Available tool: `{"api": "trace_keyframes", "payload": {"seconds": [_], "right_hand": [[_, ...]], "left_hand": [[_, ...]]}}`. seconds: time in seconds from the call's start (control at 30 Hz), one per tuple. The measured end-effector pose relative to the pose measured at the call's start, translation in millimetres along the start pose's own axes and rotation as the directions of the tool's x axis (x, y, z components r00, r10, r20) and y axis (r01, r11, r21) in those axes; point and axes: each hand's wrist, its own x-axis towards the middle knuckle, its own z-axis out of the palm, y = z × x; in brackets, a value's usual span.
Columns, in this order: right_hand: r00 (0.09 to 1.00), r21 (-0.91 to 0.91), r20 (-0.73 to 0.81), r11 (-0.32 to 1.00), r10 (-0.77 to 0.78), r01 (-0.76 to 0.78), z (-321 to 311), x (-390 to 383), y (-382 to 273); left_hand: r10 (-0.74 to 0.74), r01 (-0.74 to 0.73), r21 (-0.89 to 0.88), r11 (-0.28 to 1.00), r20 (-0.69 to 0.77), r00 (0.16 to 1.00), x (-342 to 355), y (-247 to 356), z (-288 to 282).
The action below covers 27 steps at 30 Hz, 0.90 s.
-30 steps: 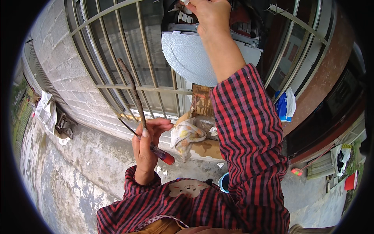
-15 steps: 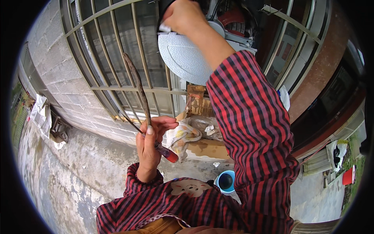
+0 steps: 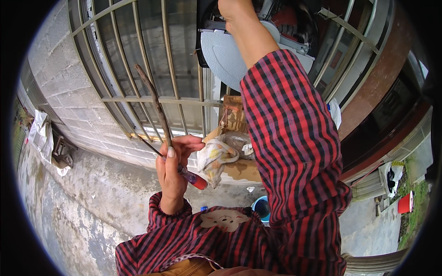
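Observation:
My left hand [image 3: 172, 168] is closed round a screwdriver [image 3: 194, 179] with a red-ended handle, its thin dark shaft pointing up and left. The same hand also grips a crooked brown stick [image 3: 158, 103], which rises upward under the thumb. My right arm is stretched up across the view. At the top edge my right hand [image 3: 237, 8] is by a dark machine [image 3: 294, 20] with a pale grey, textured, rounded panel [image 3: 225, 55]. The picture cuts off that hand's fingers, so what they hold is hidden.
Behind the stick stands a barred window [image 3: 152, 37] in a block wall [image 3: 78, 99]. Below the machine a patterned cloth [image 3: 214, 158] hangs over a cardboard box [image 3: 244, 170]. A blue bucket [image 3: 256, 202] sits on the concrete floor; a red bucket [image 3: 405, 202] stands far right.
My right hand has moved up, its fingers leaving the picture; a small white thing seen at them earlier no longer shows. The left hand keeps its hold on the stick and screwdriver.

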Motion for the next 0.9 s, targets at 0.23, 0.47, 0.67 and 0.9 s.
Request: {"api": "trace_keyframes", "payload": {"seconds": [0.23, 0.47, 0.67, 0.9], "right_hand": [[0.930, -0.473, 0.355, 0.839, -0.099, 0.270, -0.4, 36.8, 25.9], [0.966, 0.197, 0.033, 0.946, 0.256, -0.258, -7.7, 33.9, -1.5], [0.973, 0.519, -0.222, 0.853, 0.062, 0.064, -0.7, 38.0, -4.9], [0.988, 0.191, 0.098, 0.973, 0.115, -0.132, -6.5, 17.4, 15.1]], "left_hand": [[-0.005, 0.005, 0.034, 0.999, 0.003, 1.000, -0.7, 2.7, 0.2], [-0.061, 0.060, 0.053, 0.997, 0.011, 0.998, -4.5, 3.9, -1.0], [-0.041, 0.039, 0.042, 0.998, 0.048, 0.998, -3.3, 0.9, -0.6], [-0.050, 0.048, 0.067, 0.997, 0.020, 0.999, -4.4, 4.7, 0.1]]}}
